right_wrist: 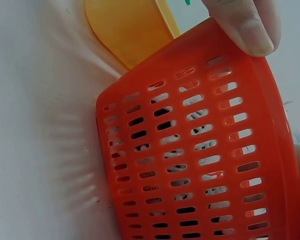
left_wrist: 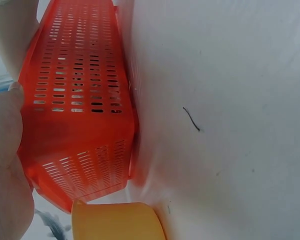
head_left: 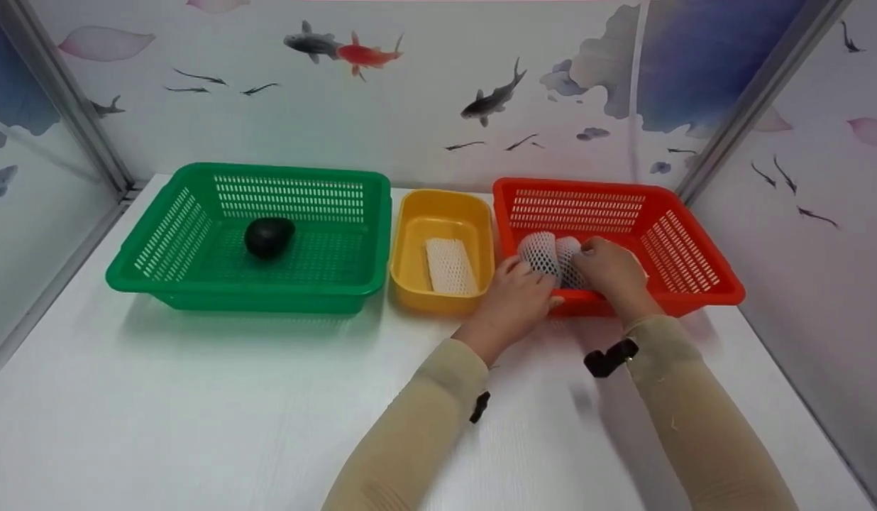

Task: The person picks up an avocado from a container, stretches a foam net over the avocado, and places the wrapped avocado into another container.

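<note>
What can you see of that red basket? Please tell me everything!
The red basket looks like plastic: roughly rectangular, with a smooth, broad rim and sloping walls pierced by rows of small slots. It stands upright on the white table, right of the yellow tray. White-netted items sit inside. The left hand curls over its front rim; the right hand reaches in over that rim.

Fingers [right_wrist: 255, 37] touch a slotted red basket [right_wrist: 185, 132] beside a yellow container [right_wrist: 132, 30]
</note>
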A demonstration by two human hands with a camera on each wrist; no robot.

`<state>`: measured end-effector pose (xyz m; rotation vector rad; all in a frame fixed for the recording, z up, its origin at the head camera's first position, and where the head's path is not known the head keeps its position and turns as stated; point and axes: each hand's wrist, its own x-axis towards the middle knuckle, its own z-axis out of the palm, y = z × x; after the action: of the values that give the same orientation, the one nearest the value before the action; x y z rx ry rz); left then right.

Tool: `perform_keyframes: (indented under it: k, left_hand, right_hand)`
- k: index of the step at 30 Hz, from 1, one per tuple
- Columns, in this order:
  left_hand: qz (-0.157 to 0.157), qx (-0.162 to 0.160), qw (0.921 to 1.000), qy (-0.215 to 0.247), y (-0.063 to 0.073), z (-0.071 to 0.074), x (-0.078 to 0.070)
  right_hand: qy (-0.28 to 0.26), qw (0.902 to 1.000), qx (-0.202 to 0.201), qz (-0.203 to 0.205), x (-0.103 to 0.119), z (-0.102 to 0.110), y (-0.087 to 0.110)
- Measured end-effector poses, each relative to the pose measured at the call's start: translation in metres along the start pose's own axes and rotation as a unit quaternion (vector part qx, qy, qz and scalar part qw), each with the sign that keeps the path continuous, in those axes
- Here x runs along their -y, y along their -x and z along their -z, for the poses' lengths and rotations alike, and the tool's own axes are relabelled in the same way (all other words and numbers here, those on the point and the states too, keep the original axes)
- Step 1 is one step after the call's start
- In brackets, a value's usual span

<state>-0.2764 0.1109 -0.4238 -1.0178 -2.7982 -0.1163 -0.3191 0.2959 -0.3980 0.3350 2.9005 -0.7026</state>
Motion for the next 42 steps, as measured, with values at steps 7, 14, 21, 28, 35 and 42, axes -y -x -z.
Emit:
perform_keyframes:
  k: [7,14,21,28,35,42]
  left_hand:
    - [0.006,-0.001,1.0000,-0.003,0.000,0.001,-0.001]
    - [-0.005,0.001,0.9992,-0.041,0.001,0.003,-0.002]
    - [-0.007,0.013,0.9995,-0.029,0.000,0.005,0.000]
    - [0.002,0.034,0.9993,-0.014,0.001,0.005,0.001]
    - [-0.001,0.052,0.9982,0.030,0.003,0.014,0.003]
    - [0.016,0.057,0.9908,0.122,0.021,0.022,0.011]
  right_hand:
    - [0.010,0.9997,-0.023,0.005,0.000,-0.001,-0.002]
    - [0.017,0.9990,-0.037,0.017,0.001,0.000,0.001]
    - [0.012,0.9987,-0.042,0.025,0.001,0.001,0.003]
    - [0.019,0.9956,-0.074,0.055,0.001,-0.002,0.004]
    - [0.072,0.9736,-0.170,0.135,0.006,-0.006,0.006]
    - [0.090,0.9517,-0.212,0.203,0.020,-0.016,0.017]
